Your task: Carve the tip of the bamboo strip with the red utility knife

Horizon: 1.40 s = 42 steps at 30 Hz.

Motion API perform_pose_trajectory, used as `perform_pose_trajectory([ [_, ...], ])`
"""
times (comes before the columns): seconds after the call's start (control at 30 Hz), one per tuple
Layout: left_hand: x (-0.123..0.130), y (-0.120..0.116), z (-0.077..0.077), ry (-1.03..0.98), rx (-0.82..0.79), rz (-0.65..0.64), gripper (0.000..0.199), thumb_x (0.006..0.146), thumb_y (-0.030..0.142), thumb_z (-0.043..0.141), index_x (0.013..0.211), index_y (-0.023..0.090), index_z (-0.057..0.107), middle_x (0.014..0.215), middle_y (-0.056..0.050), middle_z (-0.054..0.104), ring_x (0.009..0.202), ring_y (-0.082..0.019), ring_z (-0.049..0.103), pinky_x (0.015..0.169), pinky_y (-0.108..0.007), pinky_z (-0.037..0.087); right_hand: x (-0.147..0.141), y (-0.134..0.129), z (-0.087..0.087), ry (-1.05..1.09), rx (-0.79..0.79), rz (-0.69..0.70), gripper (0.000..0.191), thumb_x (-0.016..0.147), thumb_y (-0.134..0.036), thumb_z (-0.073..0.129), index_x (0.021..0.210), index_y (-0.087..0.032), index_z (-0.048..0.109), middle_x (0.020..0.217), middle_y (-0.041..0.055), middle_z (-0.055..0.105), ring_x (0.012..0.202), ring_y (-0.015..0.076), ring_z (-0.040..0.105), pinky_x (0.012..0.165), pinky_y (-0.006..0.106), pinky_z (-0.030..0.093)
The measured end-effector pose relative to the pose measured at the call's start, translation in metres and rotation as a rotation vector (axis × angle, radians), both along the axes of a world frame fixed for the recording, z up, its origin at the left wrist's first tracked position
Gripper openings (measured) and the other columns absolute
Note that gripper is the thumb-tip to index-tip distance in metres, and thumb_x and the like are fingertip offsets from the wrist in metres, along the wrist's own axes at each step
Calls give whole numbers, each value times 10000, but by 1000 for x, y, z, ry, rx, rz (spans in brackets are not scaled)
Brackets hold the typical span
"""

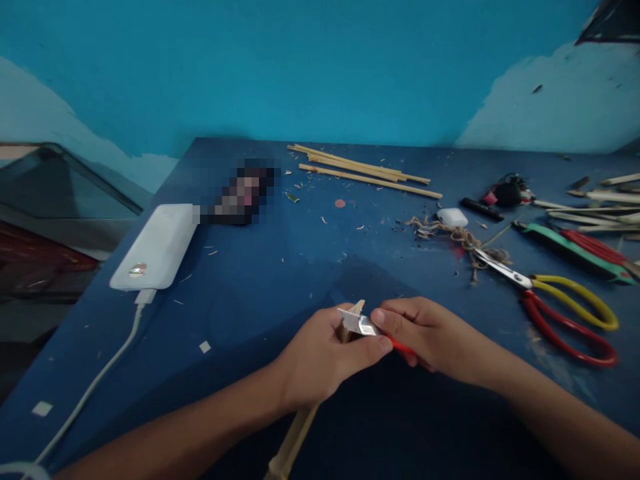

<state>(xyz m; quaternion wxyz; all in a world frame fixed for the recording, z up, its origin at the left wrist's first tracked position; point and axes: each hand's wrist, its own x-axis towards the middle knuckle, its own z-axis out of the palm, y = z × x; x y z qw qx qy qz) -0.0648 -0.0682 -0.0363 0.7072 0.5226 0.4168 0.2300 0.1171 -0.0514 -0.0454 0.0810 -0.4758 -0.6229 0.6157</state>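
Near the front of the blue table, my left hand is closed round a pale bamboo stick, whose cut tip shows above the fingers and whose lower part runs down toward the bottom edge. My right hand grips a red-handled cutter knife. Its metal blade lies across the stick just below the tip, and my left thumb reaches to the knife near the base of the blade.
Thin bamboo sticks lie at the back of the table. A white power bank with a cable is at left, beside a blurred-out object. Scissors, twine, a green-handled tool and more sticks lie at right.
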Motion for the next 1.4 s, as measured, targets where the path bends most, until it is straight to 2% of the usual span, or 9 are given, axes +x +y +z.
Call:
perform_pose_trajectory([
  [0.1, 1, -3, -10, -5, 55, 36, 164, 825, 311, 549, 750, 168, 577, 712, 37, 499, 670, -96, 427, 650, -221, 349, 0, 0, -2, -7, 14, -17, 423, 902, -520, 394, 656, -186, 475, 497, -61, 438, 415, 57, 363, 373, 152, 281],
  [0.2, 1, -5, -14, 34, 62, 47, 229, 831, 375, 520, 757, 178, 611, 693, 27, 527, 653, -110, 455, 653, -234, 368, -1, -1, -3, -34, 86, -32, 431, 909, -515, 380, 640, -189, 463, 502, -61, 436, 428, 62, 387, 390, 162, 289],
  [0.37, 3, -7, -13, 85, 32, 75, 269, 841, 417, 486, 835, 194, 637, 653, 22, 526, 652, -127, 490, 641, -236, 384, -4, -3, -5, -104, 238, -37, 434, 917, -510, 358, 634, -196, 455, 509, -50, 470, 464, 86, 450, 453, 196, 334],
  [0.57, 4, -11, -10, 99, 58, 158, 198, 864, 358, 493, 822, 198, 601, 763, 34, 556, 732, -112, 477, 690, -209, 382, -7, -6, -9, -202, 394, -63, 452, 921, -533, 314, 645, -209, 466, 505, -44, 482, 467, 107, 463, 456, 222, 325],
  [0.7, 3, -13, -11, 169, 81, 184, 236, 867, 395, 482, 788, 191, 573, 717, 40, 510, 689, -108, 435, 641, -211, 364, -11, -10, -10, -246, 418, -106, 446, 920, -537, 306, 650, -217, 459, 511, -42, 490, 465, 116, 461, 443, 227, 308],
  [0.9, 4, -13, -12, 205, 53, 258, 289, 861, 441, 471, 789, 180, 572, 706, 36, 524, 664, -106, 439, 606, -213, 359, -15, -13, -11, -207, 478, -165, 406, 929, -495, 332, 659, -216, 452, 503, -47, 473, 466, 114, 441, 453, 224, 312],
  [1.03, 4, -11, -10, 119, 33, 227, 250, 847, 405, 504, 800, 178, 596, 684, 36, 529, 650, -100, 453, 600, -211, 364, -13, -9, -8, -122, 360, -113, 412, 936, -482, 326, 651, -206, 437, 505, -47, 467, 457, 99, 441, 444, 206, 324],
  [1.23, 0, -1, 2, 78, -136, 15, 221, 821, 313, 518, 679, 162, 594, 402, 88, 337, 364, -51, 302, 362, -183, 230, -5, -2, 1, -3, 21, -29, 428, 920, -505, 360, 633, -194, 423, 489, -62, 424, 408, 65, 358, 379, 168, 283],
  [1.4, -3, -3, -6, 0, -181, 4, 298, 810, 353, 544, 582, 174, 474, 391, 94, 343, 316, -38, 306, 296, -153, 217, -2, 0, 4, 21, -64, -11, 425, 913, -511, 377, 650, -186, 453, 485, -65, 408, 409, 59, 340, 365, 150, 266],
])
